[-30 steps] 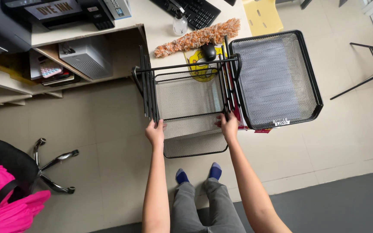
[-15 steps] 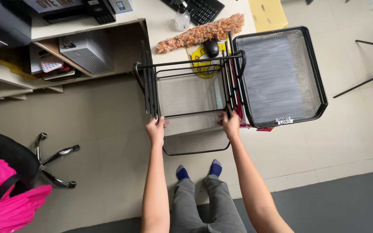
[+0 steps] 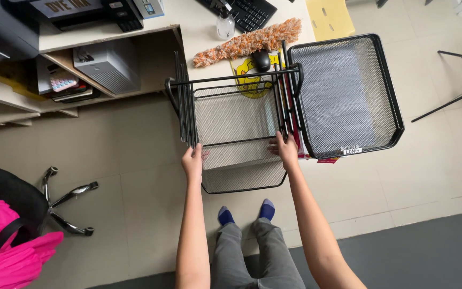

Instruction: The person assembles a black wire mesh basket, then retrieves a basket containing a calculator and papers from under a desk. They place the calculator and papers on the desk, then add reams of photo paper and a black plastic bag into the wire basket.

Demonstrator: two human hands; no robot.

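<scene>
Black mesh tray (image 3: 235, 119) — empty — in both hands.

A pale desk (image 3: 199, 32) runs across the top, from eleven to one o'clock. On it lie a fluffy orange-and-white duster (image 3: 247, 43), a black keyboard (image 3: 249, 12), a small clear spray bottle (image 3: 224, 24), a black mouse (image 3: 261, 60) on a yellow mat (image 3: 241, 72) and a yellow folder (image 3: 330, 18). The tiled floor (image 3: 124, 155) bears a black office chair (image 3: 22, 206) at eight o'clock.
</scene>
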